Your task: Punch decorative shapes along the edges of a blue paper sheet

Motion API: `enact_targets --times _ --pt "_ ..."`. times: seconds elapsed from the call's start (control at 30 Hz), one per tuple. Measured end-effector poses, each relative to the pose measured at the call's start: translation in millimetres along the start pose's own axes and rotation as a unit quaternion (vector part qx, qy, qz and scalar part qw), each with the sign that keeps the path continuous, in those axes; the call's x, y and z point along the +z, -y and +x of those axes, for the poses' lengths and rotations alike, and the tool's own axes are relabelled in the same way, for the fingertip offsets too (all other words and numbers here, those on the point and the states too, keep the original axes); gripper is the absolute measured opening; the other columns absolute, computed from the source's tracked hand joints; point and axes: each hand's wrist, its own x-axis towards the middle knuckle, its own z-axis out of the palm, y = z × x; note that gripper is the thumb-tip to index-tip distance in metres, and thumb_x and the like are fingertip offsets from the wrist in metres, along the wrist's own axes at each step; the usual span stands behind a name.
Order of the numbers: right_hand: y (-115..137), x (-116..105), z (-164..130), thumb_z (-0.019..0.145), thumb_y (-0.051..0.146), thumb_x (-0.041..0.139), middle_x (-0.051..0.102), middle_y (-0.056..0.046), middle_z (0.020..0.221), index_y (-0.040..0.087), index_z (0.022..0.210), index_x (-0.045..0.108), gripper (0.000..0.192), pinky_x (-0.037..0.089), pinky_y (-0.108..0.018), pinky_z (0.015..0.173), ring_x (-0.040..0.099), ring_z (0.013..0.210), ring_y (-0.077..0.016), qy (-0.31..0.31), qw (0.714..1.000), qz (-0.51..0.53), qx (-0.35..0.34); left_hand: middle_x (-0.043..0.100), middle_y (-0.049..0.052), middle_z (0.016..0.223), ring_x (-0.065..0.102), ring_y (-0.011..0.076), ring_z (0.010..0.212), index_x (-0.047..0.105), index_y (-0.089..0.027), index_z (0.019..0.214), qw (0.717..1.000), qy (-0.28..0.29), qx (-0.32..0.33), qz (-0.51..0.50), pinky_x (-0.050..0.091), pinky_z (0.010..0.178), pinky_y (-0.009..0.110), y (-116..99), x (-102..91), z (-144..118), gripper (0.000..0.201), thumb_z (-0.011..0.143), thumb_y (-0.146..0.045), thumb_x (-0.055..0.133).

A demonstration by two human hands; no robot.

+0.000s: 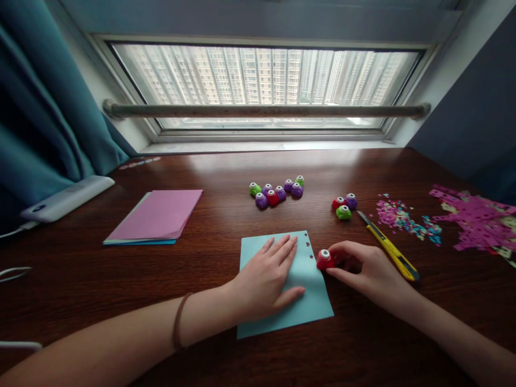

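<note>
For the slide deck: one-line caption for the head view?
Left hand flat on light blue paper; right hand grips a red punch at its punched edge on the wooden desk.

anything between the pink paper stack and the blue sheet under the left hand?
Nothing: in the head view, only bare wooden desk separates the pink paper stack from the blue sheet under the left hand.
</note>
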Motion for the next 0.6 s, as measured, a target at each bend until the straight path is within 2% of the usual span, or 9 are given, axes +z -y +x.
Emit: enact_targets --times 0.1,0.3,0.6 --pt "-0.5 1.1 0.3 0.077 0.022 0.064 0.067 0.000 0.085 0.019 0.091 0.063 0.015 0.048 -0.024 0.064 0.061 0.075 -0.0143 0.008 1.000 0.007 0.001 0.022 0.018 0.145 0.017 0.0295 0.135 0.027 -0.002 0.137 1.000 -0.007 0.002 -0.004 0.021 0.109 0.045 0.2 0.5 0.2 0.073 0.087 -0.054 0.038" --pt "-3.3 -1.5 -0.3 0.076 0.019 0.062 0.065 -0.001 0.085 0.019 0.091 0.062 0.015 0.047 -0.027 0.063 0.059 0.073 -0.0150 -0.021 0.999 -0.042 -0.017 0.024 0.019 0.144 0.018 0.0303 0.134 0.029 -0.002 0.136 1.000 -0.022 0.000 -0.012 0.021 0.109 0.046 -0.1 1.9 0.0 0.072 0.086 -0.052 0.042" --pt "2.6 1.1 -0.8 0.077 0.020 0.062 0.065 -0.002 0.079 0.018 0.090 0.063 0.013 0.047 -0.026 0.060 0.059 0.069 -0.0150 0.017 1.000 0.000 -0.015 0.024 0.019 0.144 0.018 0.0297 0.134 0.028 -0.003 0.137 0.999 -0.026 0.000 -0.023 0.021 0.109 0.046 0.7 3.3 0.6 0.072 0.086 -0.052 0.042"
